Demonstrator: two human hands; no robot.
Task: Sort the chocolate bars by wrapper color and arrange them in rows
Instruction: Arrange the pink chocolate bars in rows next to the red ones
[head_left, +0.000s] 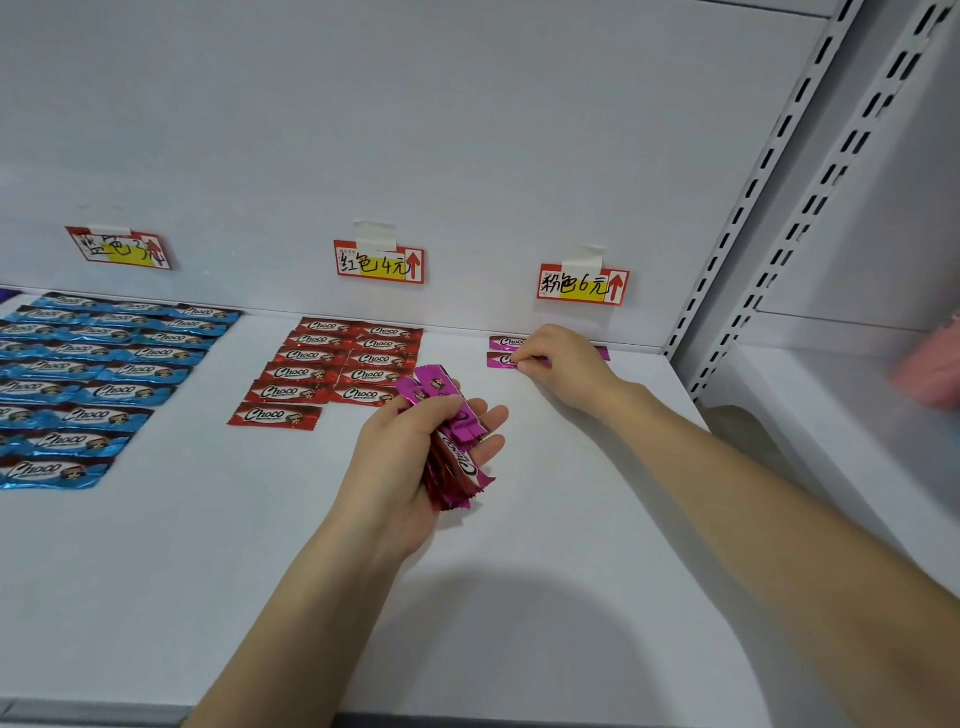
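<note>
My left hand (410, 457) grips a bunch of pink-wrapped chocolate bars (452, 441) above the middle of the white shelf (519, 597). My right hand (563, 364) reaches to the back right and pinches a pink bar (500, 360) that lies flat on the shelf. Another pink bar (506, 342) lies just behind it, under the pink price label (583, 285). Red bars (332, 364) lie in two columns under the red price label (379, 262). Blue bars (98, 374) fill rows at the left under the blue price label (119, 247).
The white back wall rises behind the labels. A slotted upright post (753, 197) bounds the shelf on the right, with another shelf bay beyond it. A blurred pink object (930, 369) shows at the right edge.
</note>
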